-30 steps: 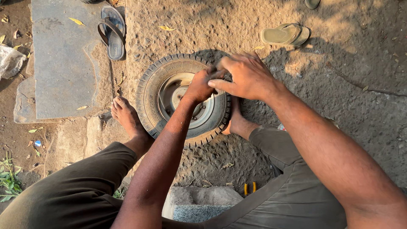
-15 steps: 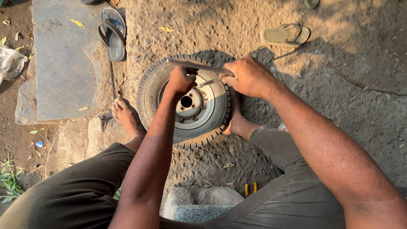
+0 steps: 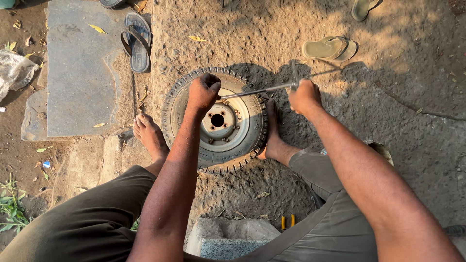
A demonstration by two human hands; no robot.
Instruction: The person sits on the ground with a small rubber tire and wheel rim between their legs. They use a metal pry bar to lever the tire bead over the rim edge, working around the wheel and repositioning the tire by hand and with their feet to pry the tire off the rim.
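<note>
Nearest the camera, the person's knees in dark olive trousers frame a pale stone block (image 3: 228, 237), with the yellow handles of a small tool (image 3: 287, 221) poking out just beside it on the dirt; further out, a small wheel (image 3: 218, 121) lies flat on the ground between the two bare feet, its knobbly tyre ringing a cream rim with a hub and a circle of bolts; the left hand (image 3: 204, 91) is clenched on the near end of a metal wheel wrench (image 3: 257, 90) over the rim's upper edge, while the right hand (image 3: 304, 95) is closed around the same wrench at its crosspiece, off the tyre and above the shaded dirt (the bar runs nearly level between the two fists); to the left of the wheel lies a flat grey slab (image 3: 80, 73), with a dark sandal (image 3: 136, 40) at its far corner; furthest away, a tan sandal (image 3: 330, 48) rests on sunlit ground.
</note>
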